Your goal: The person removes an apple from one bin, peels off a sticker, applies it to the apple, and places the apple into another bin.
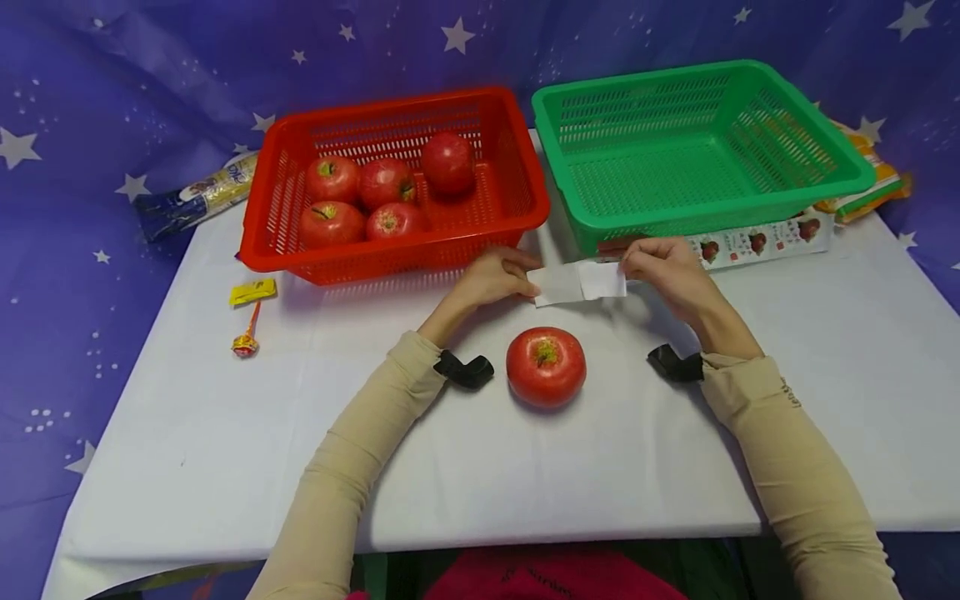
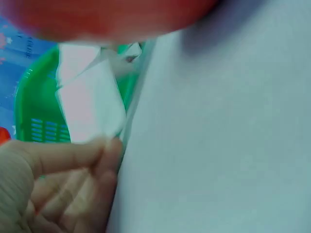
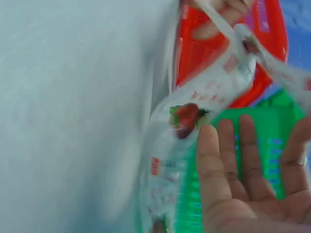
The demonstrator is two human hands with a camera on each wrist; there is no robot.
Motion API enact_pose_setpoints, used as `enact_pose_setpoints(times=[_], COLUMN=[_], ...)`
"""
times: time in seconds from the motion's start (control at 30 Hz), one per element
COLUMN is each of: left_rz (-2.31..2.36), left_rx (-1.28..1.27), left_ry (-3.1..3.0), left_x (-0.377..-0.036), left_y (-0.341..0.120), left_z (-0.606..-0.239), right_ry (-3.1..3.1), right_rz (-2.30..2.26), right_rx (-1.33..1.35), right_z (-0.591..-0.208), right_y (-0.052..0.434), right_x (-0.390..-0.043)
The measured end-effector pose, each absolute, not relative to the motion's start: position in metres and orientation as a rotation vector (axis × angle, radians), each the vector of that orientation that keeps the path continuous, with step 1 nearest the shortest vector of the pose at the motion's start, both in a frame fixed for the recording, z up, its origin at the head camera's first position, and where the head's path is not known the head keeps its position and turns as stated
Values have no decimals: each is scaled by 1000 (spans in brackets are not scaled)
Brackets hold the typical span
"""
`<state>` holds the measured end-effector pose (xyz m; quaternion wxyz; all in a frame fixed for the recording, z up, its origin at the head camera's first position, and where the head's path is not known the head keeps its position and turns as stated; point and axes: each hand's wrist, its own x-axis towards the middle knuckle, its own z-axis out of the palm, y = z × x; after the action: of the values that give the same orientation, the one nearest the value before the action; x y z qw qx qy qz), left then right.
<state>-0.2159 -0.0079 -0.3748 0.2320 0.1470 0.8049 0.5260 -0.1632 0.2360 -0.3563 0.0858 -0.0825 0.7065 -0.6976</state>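
The left hand (image 1: 495,277) pinched one end of a white strip (image 1: 558,285) running between the hands; I couldn't tell whether the right hand (image 1: 671,267) gripped the other end, its fingers looking spread in the blurred right wrist view. Beyond that hand, partly hidden behind it, lay a printed strip (image 1: 757,242). Nearer the person than both hands sat an apple (image 1: 546,368), cut off in the left wrist view.
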Motion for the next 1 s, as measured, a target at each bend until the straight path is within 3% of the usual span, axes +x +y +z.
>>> enact_pose_setpoints(times=[0.17, 0.27, 0.53, 0.77, 0.87, 1.0], left_rz=[1334, 1143, 768, 458, 544, 689], left_rx=[380, 448, 974, 1370, 1357, 1196], left_ry=[2310, 2460, 2623, 2310, 2279, 2294], left_x=[-214, -211, -173, -130, -140, -161], left_y=[-14, -16, -26, -23, -22, -30], left_z=[-376, -366, -315, -312, -322, -328], right_ry=[1349, 1218, 1593, 1028, 1002, 1472], right_rz=[-2384, -2414, -2326, -2310, -2277, -2186], right_rx=[-543, -633, -491, -890, -971, -910], right_z=[-364, -364, -355, -359, -356, -345], right_y=[251, 252, 239, 238, 233, 220], right_x=[-167, -168, -157, -163, -160, -146])
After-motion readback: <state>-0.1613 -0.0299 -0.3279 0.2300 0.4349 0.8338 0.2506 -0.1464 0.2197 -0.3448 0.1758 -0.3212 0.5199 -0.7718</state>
